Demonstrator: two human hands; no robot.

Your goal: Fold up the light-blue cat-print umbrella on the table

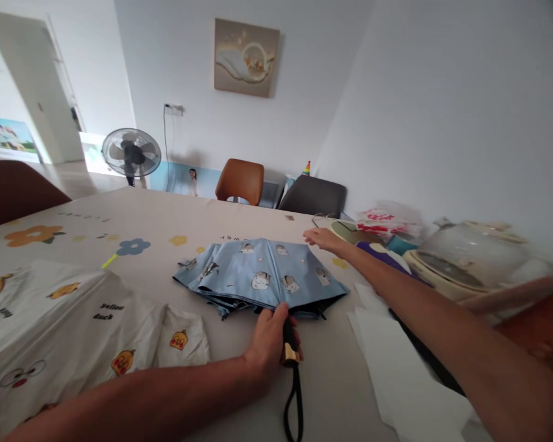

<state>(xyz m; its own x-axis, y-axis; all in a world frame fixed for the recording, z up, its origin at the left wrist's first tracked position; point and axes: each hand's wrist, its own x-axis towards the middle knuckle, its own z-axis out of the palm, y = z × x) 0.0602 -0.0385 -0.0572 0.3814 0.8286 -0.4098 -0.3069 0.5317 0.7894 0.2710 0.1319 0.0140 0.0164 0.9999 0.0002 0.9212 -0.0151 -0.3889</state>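
A light blue folding umbrella [267,270] printed with small cartoon animals lies half folded on the table, its canopy loose and its top away from me. My left hand [270,337] is wrapped round its black handle [289,341], which has a gold-coloured band and a black wrist loop [294,405]. Beyond the canopy's far right side, my right hand [323,238] reaches out with fingers loosely bent and a little apart. Nothing shows between them. Dark ribs peek out under the canopy's near edge.
A white duck-print cloth [96,325] lies crumpled at left on the flower-patterned table cover [156,221]. White paper sheets [396,368] lie under my right forearm. A clear-lidded appliance [474,252] and a plastic bag [389,218] stand at right. Chairs [240,180] and a fan [131,152] are behind.
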